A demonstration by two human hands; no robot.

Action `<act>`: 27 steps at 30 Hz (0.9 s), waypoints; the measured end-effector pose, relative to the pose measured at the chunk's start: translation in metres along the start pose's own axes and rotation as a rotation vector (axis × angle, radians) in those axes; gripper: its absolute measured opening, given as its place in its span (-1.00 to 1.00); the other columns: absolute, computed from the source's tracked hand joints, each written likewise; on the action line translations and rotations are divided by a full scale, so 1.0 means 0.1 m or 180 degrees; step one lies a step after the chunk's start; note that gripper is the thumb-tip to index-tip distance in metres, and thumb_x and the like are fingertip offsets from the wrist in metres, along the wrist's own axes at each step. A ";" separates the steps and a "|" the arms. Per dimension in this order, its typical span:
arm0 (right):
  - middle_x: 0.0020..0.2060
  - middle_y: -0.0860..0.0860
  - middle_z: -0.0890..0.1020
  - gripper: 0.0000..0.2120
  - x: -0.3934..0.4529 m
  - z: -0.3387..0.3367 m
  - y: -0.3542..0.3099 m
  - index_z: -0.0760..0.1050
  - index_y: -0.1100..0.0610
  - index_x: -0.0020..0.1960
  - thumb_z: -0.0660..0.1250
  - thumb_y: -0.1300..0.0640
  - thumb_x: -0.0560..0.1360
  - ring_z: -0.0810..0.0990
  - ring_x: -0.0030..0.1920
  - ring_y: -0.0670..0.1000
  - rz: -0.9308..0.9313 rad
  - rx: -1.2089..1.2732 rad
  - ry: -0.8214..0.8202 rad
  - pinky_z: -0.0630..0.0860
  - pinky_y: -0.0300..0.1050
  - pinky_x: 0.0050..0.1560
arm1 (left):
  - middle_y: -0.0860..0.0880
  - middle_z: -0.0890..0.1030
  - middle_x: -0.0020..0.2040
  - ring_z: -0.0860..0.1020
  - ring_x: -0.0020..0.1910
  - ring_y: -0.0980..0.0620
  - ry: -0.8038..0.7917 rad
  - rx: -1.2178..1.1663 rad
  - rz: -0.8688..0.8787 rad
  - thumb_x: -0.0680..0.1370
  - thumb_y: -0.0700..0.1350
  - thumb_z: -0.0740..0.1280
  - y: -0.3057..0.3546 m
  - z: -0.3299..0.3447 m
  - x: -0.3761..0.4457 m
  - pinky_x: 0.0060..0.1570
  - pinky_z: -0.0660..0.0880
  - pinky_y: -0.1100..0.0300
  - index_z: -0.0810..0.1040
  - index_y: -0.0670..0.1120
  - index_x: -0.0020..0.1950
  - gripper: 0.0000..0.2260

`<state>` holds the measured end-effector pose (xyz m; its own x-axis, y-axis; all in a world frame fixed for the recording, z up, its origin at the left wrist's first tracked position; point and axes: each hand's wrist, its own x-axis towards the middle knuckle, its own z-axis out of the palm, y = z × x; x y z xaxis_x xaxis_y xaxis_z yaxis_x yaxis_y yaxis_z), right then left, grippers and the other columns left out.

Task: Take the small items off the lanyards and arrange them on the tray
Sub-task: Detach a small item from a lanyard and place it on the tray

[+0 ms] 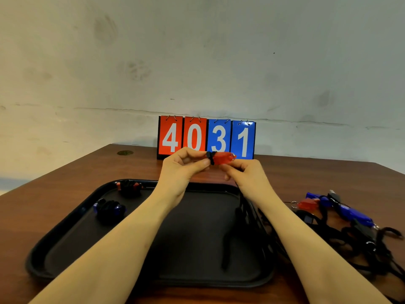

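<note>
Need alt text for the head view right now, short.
Both hands, left hand and right hand, hold a red item above a black tray bearing two items; more lanyards lie right.

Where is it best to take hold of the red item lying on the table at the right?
Probably the red item by its long sides, coming from above: it lies flat, its left end with the metal ring is free, and blue items with black lanyards crowd its right.

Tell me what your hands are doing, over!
Both hands up: left hand and right hand pinch the red item. Black lanyard dangles onto the tray. Two items already there. Nothing in the way.
</note>
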<state>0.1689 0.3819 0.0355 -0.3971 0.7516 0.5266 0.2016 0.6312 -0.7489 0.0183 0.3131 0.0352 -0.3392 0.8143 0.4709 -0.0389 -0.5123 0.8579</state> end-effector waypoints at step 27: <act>-0.03 0.05 0.59 -0.77 -0.04 0.07 -0.08 0.55 0.20 0.06 0.21 0.12 0.52 0.55 -0.01 0.03 -0.1676 -0.1603 0.0355 0.51 -0.19 -0.06 | 0.15 0.56 -0.14 0.55 -0.11 0.22 0.0453 0.1615 0.0457 0.47 -0.24 0.39 -0.10 -0.06 0.07 -0.20 0.44 0.57 0.54 -0.09 -0.04 -0.89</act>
<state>0.1623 0.3722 0.0366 -0.4668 0.3230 0.8233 0.4068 0.9050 -0.1244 0.0108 0.3219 0.0286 -0.4330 0.6829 0.5884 0.4637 -0.3909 0.7950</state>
